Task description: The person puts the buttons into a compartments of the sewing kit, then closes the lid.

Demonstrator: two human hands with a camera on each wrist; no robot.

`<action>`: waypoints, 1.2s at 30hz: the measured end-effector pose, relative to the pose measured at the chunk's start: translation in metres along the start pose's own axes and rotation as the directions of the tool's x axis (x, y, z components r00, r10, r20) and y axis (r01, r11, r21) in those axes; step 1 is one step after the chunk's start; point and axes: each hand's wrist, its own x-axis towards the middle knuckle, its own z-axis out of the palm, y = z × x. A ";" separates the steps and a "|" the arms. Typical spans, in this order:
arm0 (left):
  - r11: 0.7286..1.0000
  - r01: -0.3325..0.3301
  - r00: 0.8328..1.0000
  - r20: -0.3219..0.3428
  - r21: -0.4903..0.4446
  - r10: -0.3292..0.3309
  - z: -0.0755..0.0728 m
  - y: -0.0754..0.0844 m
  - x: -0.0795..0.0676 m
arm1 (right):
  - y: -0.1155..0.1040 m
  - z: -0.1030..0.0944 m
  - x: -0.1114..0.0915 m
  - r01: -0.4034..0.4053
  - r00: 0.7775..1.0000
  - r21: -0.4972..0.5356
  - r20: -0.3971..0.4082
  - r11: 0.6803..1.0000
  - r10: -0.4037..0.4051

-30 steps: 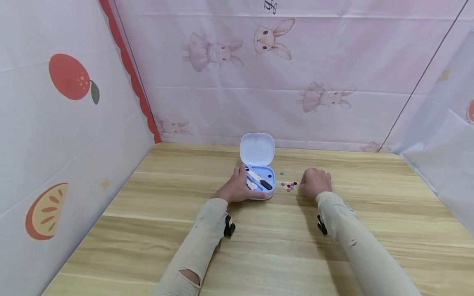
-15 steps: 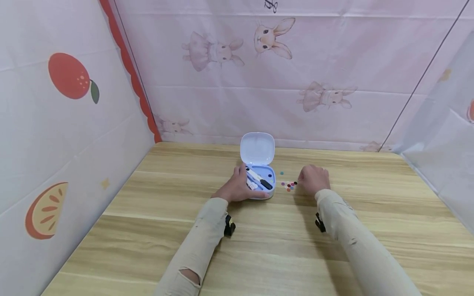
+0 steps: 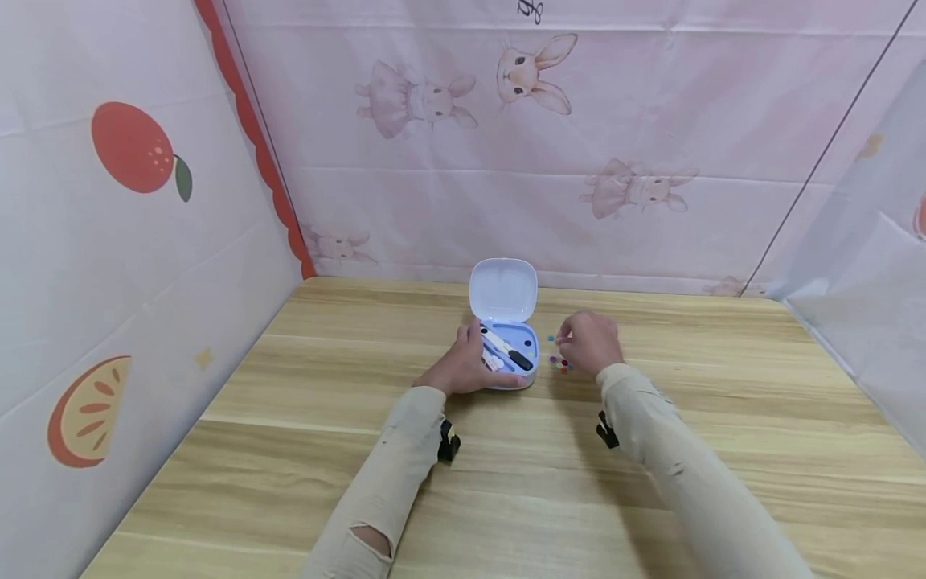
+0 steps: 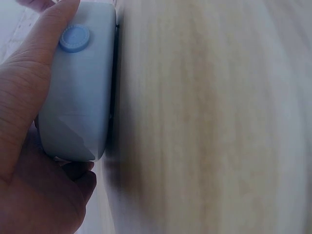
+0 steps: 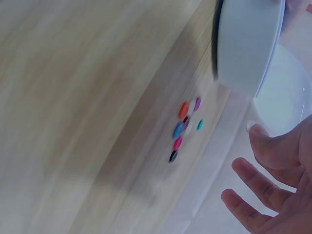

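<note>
In the head view an open sewing box has a raised white lid and a blue tray. Two small buttons and a slim white-and-black tool lie in it. My left hand grips the box from its left side, thumb along the front. That thumb lies near a round blue catch in the left wrist view. My right hand hovers right of the box, pinching a small pale button between thumb and index finger. Below it lie several loose coloured buttons, partly hidden in the head view.
A teal button lies apart from the others, close to the right fingertips. The wood-grain table meets a pink rabbit-print backdrop just behind the box. White printed sheets stand at the left and right sides.
My right hand has moved left and a little away from me, over the loose buttons and toward the box. The left hand and the box have stayed in place.
</note>
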 end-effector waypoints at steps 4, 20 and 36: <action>1.000 0.002 1.000 -0.002 0.010 -0.002 0.000 0.000 0.000 | -0.009 0.004 0.003 -0.006 1.000 0.038 -0.009 0.999 0.006; 1.000 -0.009 1.000 -0.002 0.002 0.009 0.001 0.000 0.001 | -0.026 0.019 0.007 0.053 0.998 0.030 -0.027 0.998 -0.052; 1.000 -0.004 1.000 -0.008 -0.002 0.004 0.002 -0.001 0.002 | -0.031 0.025 0.005 0.060 0.998 -0.011 -0.024 0.998 -0.060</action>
